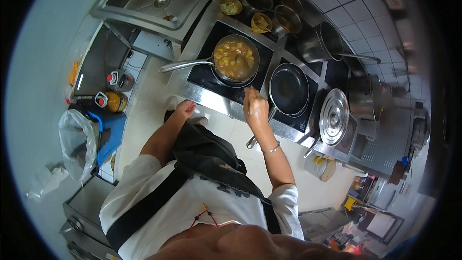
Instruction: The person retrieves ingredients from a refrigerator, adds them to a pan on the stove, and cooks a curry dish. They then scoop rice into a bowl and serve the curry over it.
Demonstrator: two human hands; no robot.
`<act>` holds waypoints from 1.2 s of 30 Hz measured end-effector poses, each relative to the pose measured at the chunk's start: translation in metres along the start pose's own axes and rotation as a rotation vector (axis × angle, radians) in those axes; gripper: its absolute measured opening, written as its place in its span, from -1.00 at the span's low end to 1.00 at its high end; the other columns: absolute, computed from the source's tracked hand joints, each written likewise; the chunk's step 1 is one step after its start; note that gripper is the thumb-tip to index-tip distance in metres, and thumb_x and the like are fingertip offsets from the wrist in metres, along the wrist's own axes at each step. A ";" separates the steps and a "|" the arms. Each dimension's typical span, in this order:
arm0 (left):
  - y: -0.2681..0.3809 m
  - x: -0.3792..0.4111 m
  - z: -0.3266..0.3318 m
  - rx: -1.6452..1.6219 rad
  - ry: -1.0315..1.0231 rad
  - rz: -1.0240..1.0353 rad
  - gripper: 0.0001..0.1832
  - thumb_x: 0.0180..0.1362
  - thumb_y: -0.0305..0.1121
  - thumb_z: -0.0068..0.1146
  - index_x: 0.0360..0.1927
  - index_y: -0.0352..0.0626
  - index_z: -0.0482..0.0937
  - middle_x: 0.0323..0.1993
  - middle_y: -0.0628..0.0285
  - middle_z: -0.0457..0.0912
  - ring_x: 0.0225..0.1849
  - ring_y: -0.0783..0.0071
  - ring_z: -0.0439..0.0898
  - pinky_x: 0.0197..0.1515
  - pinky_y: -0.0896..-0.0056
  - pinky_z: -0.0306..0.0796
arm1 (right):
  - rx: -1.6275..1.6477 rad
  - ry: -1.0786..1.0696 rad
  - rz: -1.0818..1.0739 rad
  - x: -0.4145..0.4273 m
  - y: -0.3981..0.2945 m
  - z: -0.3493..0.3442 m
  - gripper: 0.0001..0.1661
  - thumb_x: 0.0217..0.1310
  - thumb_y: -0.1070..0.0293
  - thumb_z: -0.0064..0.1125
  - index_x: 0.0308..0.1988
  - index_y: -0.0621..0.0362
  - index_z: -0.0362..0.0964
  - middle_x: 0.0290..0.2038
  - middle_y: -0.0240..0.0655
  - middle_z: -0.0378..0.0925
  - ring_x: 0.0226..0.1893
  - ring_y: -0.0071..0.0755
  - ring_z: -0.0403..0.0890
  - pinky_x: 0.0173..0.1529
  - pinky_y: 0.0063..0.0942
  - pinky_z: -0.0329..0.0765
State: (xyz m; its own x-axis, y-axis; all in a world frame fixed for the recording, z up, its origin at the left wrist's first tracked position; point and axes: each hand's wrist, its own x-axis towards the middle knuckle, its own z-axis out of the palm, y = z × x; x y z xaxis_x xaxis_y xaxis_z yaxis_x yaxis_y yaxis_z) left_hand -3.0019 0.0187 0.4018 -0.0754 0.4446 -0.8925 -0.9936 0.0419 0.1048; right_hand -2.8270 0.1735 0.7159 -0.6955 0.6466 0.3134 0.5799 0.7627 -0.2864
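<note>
A steel saucepan [236, 58] of chunky yellow-brown stew, with a ladle's bowl partly sunk in it, sits on the left induction hob [266, 56]. Just below the saucepan's near edge, my right hand [255, 105] hangs over the hob with its fingers bent together; whether something small is between them cannot be told. My left hand [186, 109] is at the counter's front edge, palm turned up, fingers loosely curled and nothing visible in it. To the right of my right hand, a black frying pan [289, 88] rests on another hob, its handle jutting past the counter edge.
Behind the hobs stand a bowl of chopped greens [231, 6], a yellow bowl [261, 22] and several steel pots. A steel lid [334, 117] lies right of the frying pan. At left are a sink [161, 1], oil jugs [116, 102] and a lined bin [77, 141].
</note>
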 end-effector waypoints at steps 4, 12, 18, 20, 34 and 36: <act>-0.008 0.007 -0.011 -0.059 -0.020 0.016 -0.88 0.15 -0.47 0.12 -0.24 0.00 0.53 -0.20 0.29 0.63 -0.06 0.31 0.57 0.01 0.28 0.43 | 0.286 0.057 -0.123 0.017 -0.012 -0.001 -0.85 0.08 0.60 0.05 -0.28 0.35 0.48 -0.27 0.06 0.57 -0.33 0.10 0.62 -0.22 -0.21 0.59; -0.022 0.068 -0.037 -0.074 0.040 0.013 -0.85 0.18 -0.49 0.08 -0.27 0.09 0.45 -0.23 0.27 0.63 -0.19 0.32 0.58 -0.07 0.29 0.42 | 0.195 -0.013 -0.114 -0.002 -0.018 -0.007 -0.84 0.18 0.58 0.02 -0.24 0.42 0.47 -0.30 0.12 0.57 -0.33 0.14 0.61 -0.27 -0.22 0.56; -0.028 0.155 -0.097 -0.147 -0.121 0.152 -0.84 0.12 -0.50 0.12 -0.46 0.05 0.44 -0.47 0.31 0.58 -0.44 0.41 0.52 -0.37 0.37 0.39 | 0.163 -0.062 -0.038 0.019 -0.017 0.002 -0.83 0.10 0.60 0.02 -0.25 0.36 0.48 -0.34 0.09 0.57 -0.37 0.09 0.62 -0.31 -0.18 0.56; -0.039 0.137 -0.060 -0.157 0.012 0.091 -0.85 0.17 -0.49 0.07 -0.26 0.06 0.43 -0.18 0.30 0.57 -0.11 0.33 0.50 -0.08 0.23 0.33 | 0.136 -0.112 -0.011 0.000 -0.015 -0.005 -0.85 0.12 0.59 0.00 -0.30 0.35 0.50 -0.30 0.12 0.56 -0.33 0.09 0.63 -0.29 -0.18 0.57; -0.036 0.119 -0.042 -0.192 -0.006 0.075 -0.88 0.26 -0.37 -0.03 -0.15 0.06 0.45 -0.13 0.37 0.57 -0.04 0.38 0.52 0.00 0.19 0.33 | 0.162 0.006 -0.117 0.020 -0.018 0.006 -0.87 0.15 0.54 0.00 -0.34 0.36 0.48 -0.34 0.08 0.57 -0.39 0.11 0.61 -0.31 -0.20 0.57; -0.036 0.125 -0.038 -0.198 0.018 0.065 -0.87 0.28 -0.36 -0.05 -0.13 0.07 0.45 -0.14 0.39 0.57 -0.06 0.41 0.53 -0.02 0.21 0.33 | 0.061 -0.078 -0.009 0.017 -0.012 0.000 -0.87 0.15 0.54 0.02 -0.35 0.36 0.48 -0.32 0.11 0.57 -0.36 0.12 0.62 -0.29 -0.19 0.57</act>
State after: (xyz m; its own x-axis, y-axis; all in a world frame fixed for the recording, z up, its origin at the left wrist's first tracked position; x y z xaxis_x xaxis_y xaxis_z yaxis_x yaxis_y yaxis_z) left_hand -2.9787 0.0387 0.2702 -0.1392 0.4248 -0.8945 -0.9836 -0.1640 0.0752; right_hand -2.8455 0.1752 0.7247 -0.7332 0.6343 0.2453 0.5480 0.7646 -0.3393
